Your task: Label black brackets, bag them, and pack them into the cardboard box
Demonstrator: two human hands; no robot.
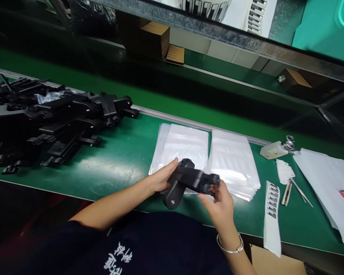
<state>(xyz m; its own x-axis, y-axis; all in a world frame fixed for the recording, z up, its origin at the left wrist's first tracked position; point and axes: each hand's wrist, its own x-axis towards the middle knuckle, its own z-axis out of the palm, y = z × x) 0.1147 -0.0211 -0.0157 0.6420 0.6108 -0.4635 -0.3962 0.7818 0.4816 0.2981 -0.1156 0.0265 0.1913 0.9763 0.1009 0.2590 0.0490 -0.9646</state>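
Note:
Between my two hands is a black jointed plastic holder [186, 177], raised just over the near edge of the bench and a little blurred. My left hand [163, 176] grips its rounded body from the left, with the fingers partly hidden behind it. At the other end, my right hand [219, 200] has its thumb and fingers closed around the small clamp part. Right behind the holder lie two stacks of clear plastic bags, a left stack [186, 143] and a right stack [233, 160]. Part of the left stack is covered by the holder.
Many similar black holders [65, 118] are heaped at the left. Toward the right lie a label strip [272, 206], tweezers [302, 193], a white bottle [275, 149], crumpled tissue [284, 171] and white sheets [329, 183]. A metal-edged shelf [246, 46] crosses above the bench.

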